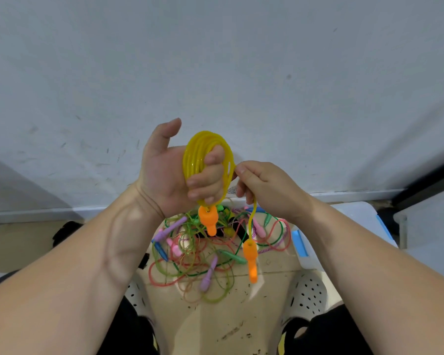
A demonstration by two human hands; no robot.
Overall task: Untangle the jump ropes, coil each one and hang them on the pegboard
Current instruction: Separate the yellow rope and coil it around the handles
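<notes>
While left hand grips yellow coil, tangled ropes below, wall behind.

Scuffed pale grey wall, soft even light.
Below, a pale baseboard meeting tan floor; a beige tabletop flecked with dark marks, perforated white plastic at its edges, a white bin with blue trim at right.

On my feed I see a translucent yellow rope, one orange handle and a second orange handle. The pile has green, red and lime ropes, one purple-twisted, plus a lilac handle, pink handle, green handle and blue handle. Beige top with dark specks, grey-white wall with dark scuffs, white chair dotted with holes, white bin with blue trim, black clothes.
</notes>
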